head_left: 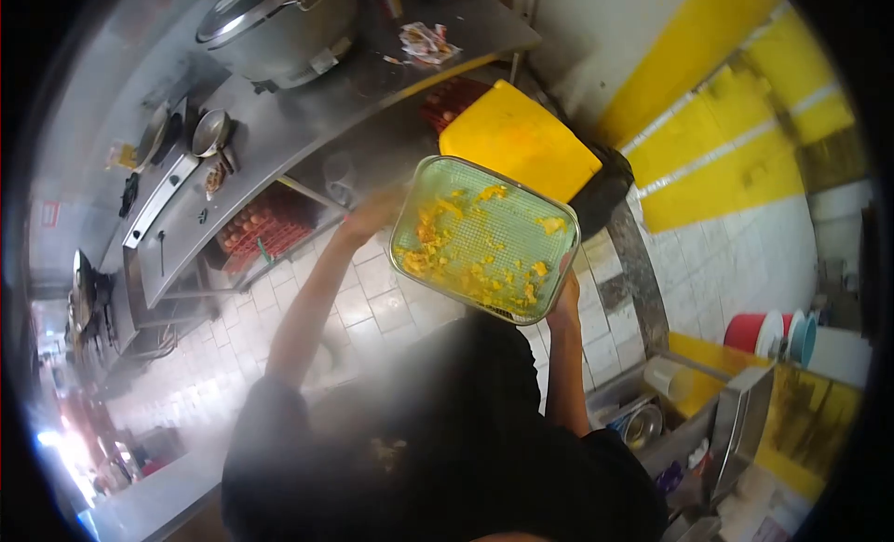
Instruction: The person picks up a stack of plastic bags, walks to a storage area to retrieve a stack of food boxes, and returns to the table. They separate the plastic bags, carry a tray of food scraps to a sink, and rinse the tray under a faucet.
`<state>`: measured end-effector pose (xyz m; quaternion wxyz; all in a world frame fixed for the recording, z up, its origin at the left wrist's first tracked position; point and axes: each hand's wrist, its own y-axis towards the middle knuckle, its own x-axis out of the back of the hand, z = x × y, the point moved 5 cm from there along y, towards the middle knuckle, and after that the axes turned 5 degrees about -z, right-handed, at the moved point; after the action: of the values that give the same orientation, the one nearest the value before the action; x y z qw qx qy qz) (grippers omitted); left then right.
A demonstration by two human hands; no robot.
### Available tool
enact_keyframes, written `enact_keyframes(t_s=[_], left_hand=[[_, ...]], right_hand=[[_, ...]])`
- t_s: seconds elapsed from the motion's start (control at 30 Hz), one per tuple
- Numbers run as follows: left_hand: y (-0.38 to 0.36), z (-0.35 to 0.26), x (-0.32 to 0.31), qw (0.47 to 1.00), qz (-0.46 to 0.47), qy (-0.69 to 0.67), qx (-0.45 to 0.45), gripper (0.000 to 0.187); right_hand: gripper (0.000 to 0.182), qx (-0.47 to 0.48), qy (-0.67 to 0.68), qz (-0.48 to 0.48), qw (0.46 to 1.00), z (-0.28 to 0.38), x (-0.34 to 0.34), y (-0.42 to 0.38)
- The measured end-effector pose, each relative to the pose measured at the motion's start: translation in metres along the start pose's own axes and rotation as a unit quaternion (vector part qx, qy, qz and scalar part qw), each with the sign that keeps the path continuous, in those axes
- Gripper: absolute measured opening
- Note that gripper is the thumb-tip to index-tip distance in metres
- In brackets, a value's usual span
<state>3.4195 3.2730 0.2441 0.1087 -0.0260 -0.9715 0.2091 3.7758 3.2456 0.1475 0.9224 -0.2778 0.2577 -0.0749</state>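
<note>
A rectangular mesh basket with a metal rim is held tilted in front of my body. Yellow-orange food scraps cling to its green-looking mesh, mostly along the left side and bottom. My right hand grips the basket by its lower right edge, the fingers partly hidden behind it. Beside the basket's left edge is my left hand, smeared by motion. A yellow bin stands just beyond the basket's upper edge, overlapped by it in this view.
A steel counter at the left carries a large lidded pot, a small pan and crumpled paper. Red crates of eggs sit below. A steel sink with dishes is at the lower right.
</note>
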Motion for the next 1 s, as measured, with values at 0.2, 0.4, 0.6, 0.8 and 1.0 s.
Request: enact_keyframes(t_s=[0.2,0.4,0.6,0.8,1.0], left_hand=[[0.075,0.047,0.189,0.988,-0.137,-0.045,-0.053,0.041],[0.092,-0.065,0.298,0.65,-0.129,0.696,-0.275,0.028],[0.037,-0.079,0.339,0.808,-0.367,0.44,-0.137,0.019],[0.057,0.085,0.362,0.869,-0.411,0.224,-0.161,0.013],[0.065,0.137,0.386,0.908,-0.399,0.087,-0.091,0.013]], right_hand=[[0.059,0.043,-0.089,-0.002,0.995,0.02,-0.074,0.05],[0.062,0.019,-0.113,-0.025,0.993,0.039,-0.16,0.077],[0.06,0.009,-0.156,-0.079,0.984,0.031,-0.22,0.072],[0.06,0.022,-0.142,-0.065,0.987,-0.031,-0.276,0.042],[0.058,-0.032,-0.105,-0.117,0.987,-0.134,-0.315,0.01]])
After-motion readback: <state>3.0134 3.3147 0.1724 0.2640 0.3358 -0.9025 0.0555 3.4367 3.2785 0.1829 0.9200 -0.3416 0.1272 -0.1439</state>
